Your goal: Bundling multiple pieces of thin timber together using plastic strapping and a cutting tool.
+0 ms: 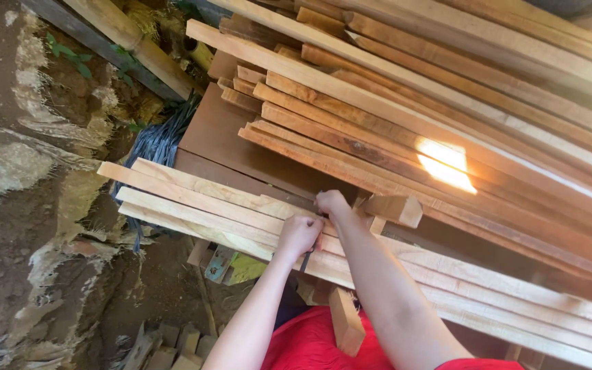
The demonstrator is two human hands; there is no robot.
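My left hand (pixel 299 233) is closed around a thin dark tool (pixel 306 260), perhaps a pencil, whose tip points down over the front edge of the pale planks (pixel 193 199). My right hand (pixel 330 202) rests just beyond it on the top plank with its fingers curled; whether it holds anything is hidden. The two hands almost touch. A short wooden block (pixel 393 209) lies on the planks right beside my right hand.
A big stack of long reddish boards (pixel 392 103) slants across the back on a brown sheet (pixel 217 133). A short offcut (pixel 346 321) stands below the planks over red cloth (pixel 310 346). Earth and rubble (pixel 29 205) lie on the left, with wood scraps (pixel 179 342) below.
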